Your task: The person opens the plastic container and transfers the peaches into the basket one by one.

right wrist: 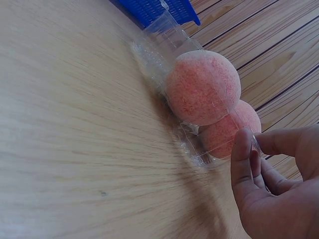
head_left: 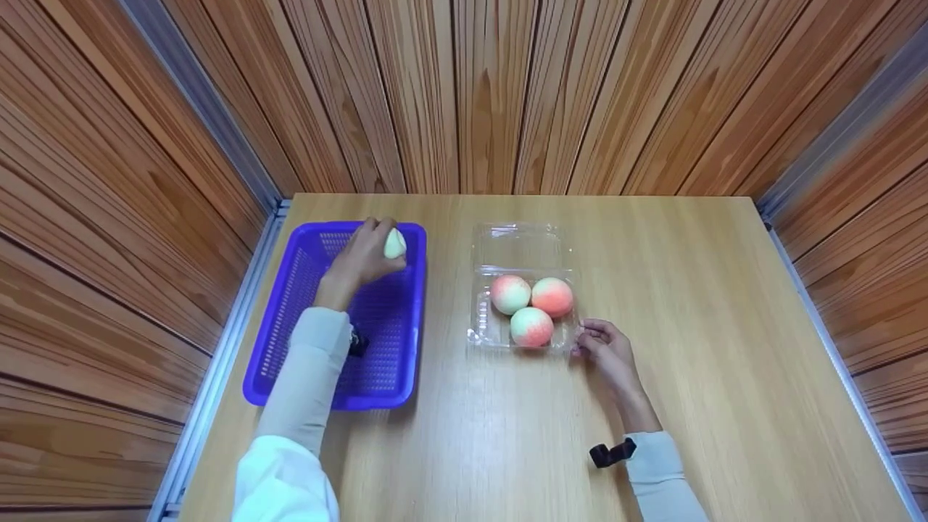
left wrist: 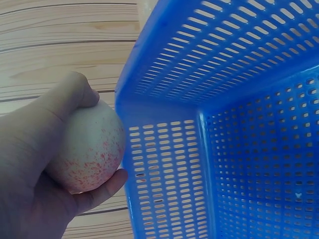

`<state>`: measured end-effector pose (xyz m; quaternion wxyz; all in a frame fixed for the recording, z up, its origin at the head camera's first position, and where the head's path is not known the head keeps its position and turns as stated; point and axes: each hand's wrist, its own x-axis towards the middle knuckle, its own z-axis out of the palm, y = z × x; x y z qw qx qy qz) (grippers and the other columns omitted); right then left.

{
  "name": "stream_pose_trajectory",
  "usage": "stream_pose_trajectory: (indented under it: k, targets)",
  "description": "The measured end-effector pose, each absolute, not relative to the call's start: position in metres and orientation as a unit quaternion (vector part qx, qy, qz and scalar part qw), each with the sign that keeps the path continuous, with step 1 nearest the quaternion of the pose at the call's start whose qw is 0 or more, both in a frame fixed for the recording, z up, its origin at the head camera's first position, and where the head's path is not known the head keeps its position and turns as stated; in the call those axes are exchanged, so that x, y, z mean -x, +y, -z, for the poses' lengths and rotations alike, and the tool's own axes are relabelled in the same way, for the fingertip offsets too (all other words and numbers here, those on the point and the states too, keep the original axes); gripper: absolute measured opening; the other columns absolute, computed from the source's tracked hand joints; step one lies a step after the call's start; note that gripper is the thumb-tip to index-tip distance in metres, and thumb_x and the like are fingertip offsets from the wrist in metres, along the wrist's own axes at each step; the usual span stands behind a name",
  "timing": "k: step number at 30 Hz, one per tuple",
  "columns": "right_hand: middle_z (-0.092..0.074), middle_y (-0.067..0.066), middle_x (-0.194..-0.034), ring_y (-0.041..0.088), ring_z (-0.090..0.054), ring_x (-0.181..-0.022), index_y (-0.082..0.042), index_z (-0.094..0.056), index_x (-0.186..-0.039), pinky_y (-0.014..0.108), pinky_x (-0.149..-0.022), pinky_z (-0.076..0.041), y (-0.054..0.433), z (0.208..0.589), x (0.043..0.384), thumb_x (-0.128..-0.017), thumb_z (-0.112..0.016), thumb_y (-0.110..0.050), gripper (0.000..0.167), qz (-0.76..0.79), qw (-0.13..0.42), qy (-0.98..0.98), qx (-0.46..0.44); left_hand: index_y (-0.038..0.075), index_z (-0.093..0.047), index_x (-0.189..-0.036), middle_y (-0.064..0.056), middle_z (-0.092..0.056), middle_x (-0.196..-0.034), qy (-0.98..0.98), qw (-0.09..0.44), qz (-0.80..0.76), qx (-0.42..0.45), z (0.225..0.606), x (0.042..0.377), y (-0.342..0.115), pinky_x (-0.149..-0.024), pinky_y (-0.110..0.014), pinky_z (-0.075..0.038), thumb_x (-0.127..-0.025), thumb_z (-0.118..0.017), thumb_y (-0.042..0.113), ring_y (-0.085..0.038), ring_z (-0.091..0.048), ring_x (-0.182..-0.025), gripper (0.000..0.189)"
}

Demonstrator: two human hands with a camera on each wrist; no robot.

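My left hand (head_left: 368,254) grips a pale peach (left wrist: 92,149) with red speckles, thumb and fingers curled round it. In the head view this peach is over the far end of the blue-purple basket (head_left: 391,401). A clear plastic clamshell box (head_left: 482,319) lies with its lid (head_left: 518,246) folded back, away from me. Inside it sit a peach (head_left: 510,293) at the back left, another peach (head_left: 552,297) at the back right and a third peach (head_left: 532,327) in front. My right hand (head_left: 607,351) pinches the box's right edge near its front corner.
The basket stands on the left of the wooden table (head_left: 681,290), its perforated floor (left wrist: 269,164) showing. Wood-plank walls (head_left: 493,94) rise behind and on both sides. Metal rails (head_left: 239,319) run along the side edges. A black wrist mount (head_left: 612,453) sits at the right cuff.
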<state>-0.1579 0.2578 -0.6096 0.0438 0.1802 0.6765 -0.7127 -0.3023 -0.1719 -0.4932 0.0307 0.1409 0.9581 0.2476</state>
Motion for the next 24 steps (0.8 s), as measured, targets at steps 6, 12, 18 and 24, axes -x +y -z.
stream_pose_trajectory:
  k: [6, 12, 18, 24]
  targets:
    - [-0.063, 0.012, -0.116, 0.009, -0.068, -0.086, 0.010, -0.050, -0.141, 0.022, -0.080, -0.061, 0.259, 0.609, 0.158, -0.104, -0.060, -0.001, 0.039, 0.710, 0.054, 0.679, -0.182, 0.005, -0.044, -0.158, -0.031, -0.044, -0.156, 0.962, 0.057, -0.239, -0.120, 0.498, 0.304, -0.172, -0.100, -0.059, -0.057, -0.091, -0.075, 0.027, -0.047, -0.057, -0.129, 0.077]
    - [-0.063, 0.011, -0.116, 0.008, -0.068, -0.086, 0.010, -0.051, -0.140, 0.021, -0.079, -0.061, 0.261, 0.608, 0.157, -0.104, -0.061, -0.001, 0.039, 0.711, 0.053, 0.677, -0.182, 0.005, -0.043, -0.158, -0.034, -0.043, -0.156, 0.961, 0.072, -0.239, -0.114, 0.504, 0.305, -0.171, -0.101, -0.062, -0.055, -0.091, -0.075, 0.026, -0.050, -0.055, -0.130, 0.078]
    - [-0.064, 0.010, -0.113, 0.009, -0.068, -0.084, 0.009, -0.053, -0.139, 0.024, -0.080, -0.062, 0.263, 0.609, 0.156, -0.103, -0.061, 0.000, 0.037, 0.713, 0.046, 0.674, -0.186, 0.003, -0.042, -0.159, -0.035, -0.042, -0.157, 0.960, 0.083, -0.239, -0.117, 0.511, 0.305, -0.172, -0.109, -0.064, -0.051, -0.091, -0.075, 0.027, -0.052, -0.051, -0.137, 0.079]
    - [-0.064, 0.010, -0.113, 0.011, -0.069, -0.086, 0.009, -0.052, -0.139, 0.022, -0.079, -0.061, 0.261, 0.609, 0.156, -0.103, -0.061, 0.000, 0.039, 0.717, 0.051, 0.671, -0.181, 0.001, -0.034, -0.164, -0.036, -0.037, -0.161, 0.962, 0.093, -0.237, -0.102, 0.515, 0.303, -0.176, -0.110, -0.063, -0.050, -0.091, -0.075, 0.026, -0.052, -0.048, -0.141, 0.087]
